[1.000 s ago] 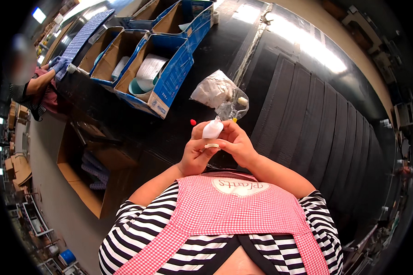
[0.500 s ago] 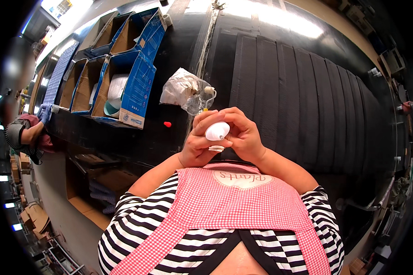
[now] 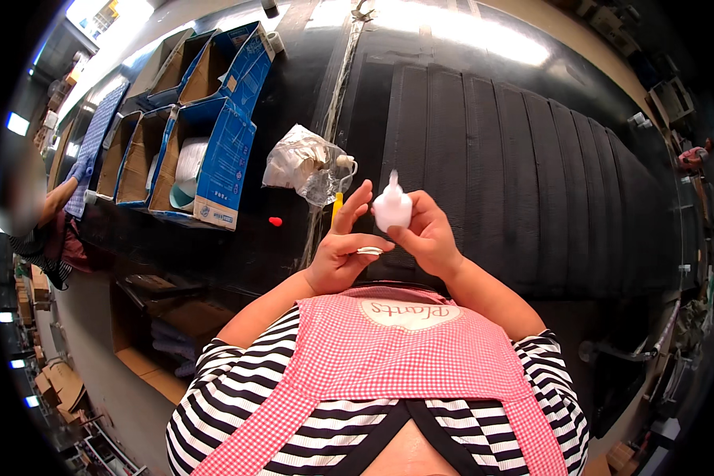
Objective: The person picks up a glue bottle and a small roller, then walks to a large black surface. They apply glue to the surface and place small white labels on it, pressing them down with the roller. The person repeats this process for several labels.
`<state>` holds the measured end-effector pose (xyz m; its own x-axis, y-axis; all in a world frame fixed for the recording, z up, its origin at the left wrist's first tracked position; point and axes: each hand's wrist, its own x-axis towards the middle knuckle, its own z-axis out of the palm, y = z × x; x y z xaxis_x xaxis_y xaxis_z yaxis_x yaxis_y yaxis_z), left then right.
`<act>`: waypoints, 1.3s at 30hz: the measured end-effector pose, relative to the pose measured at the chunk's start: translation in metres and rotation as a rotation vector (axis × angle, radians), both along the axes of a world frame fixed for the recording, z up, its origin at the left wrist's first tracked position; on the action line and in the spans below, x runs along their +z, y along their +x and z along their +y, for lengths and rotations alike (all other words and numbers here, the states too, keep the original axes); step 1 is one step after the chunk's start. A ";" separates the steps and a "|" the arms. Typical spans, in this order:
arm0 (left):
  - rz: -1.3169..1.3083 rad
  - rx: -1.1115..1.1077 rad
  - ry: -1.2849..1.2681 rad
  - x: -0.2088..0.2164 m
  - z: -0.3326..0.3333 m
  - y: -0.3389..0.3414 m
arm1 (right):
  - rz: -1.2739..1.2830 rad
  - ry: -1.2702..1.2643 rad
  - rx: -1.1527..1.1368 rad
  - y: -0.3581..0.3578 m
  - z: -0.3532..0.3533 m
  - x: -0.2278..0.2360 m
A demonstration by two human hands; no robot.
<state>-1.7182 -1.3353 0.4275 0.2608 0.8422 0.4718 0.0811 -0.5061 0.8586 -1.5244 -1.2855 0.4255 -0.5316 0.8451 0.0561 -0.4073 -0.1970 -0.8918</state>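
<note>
My right hand (image 3: 430,236) is closed around a small white squeeze bottle (image 3: 392,208), its narrow nozzle pointing up and away from me. Just left of it, my left hand (image 3: 343,252) pinches a small, flat white piece with rounded edges (image 3: 370,251); its exact kind is unclear. The other left fingers are raised near the bottle, apart from it. Beyond those fingers a yellow strip-like thing (image 3: 337,203) shows, partly hidden by the hand. A crumpled clear plastic bag (image 3: 300,163) lies on the black table farther off, and a small red cap-like piece (image 3: 275,222) sits left of my hand.
Blue cardboard bins (image 3: 228,163) holding white items stand at the left. A ridged black mat (image 3: 492,174) covers the right side of the table. At the far left, another person's gloved hand (image 3: 83,168) touches a blue patterned panel (image 3: 101,135). Below stands an open carton (image 3: 147,361).
My hands have moved apart. The bottle, earlier between both hands with its tip toward me, now stands nozzle-up in my right hand alone. The view has shifted slightly.
</note>
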 end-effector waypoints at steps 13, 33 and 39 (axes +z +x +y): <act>0.275 0.015 -0.157 -0.091 0.016 0.012 | -0.722 0.344 -0.527 0.044 0.118 -0.015; 0.331 0.093 -0.098 -0.095 0.027 0.014 | -0.683 0.219 -0.382 0.040 0.191 -0.070; 0.325 0.089 -0.103 -0.095 0.029 0.015 | -0.657 0.227 -0.438 0.041 0.198 -0.089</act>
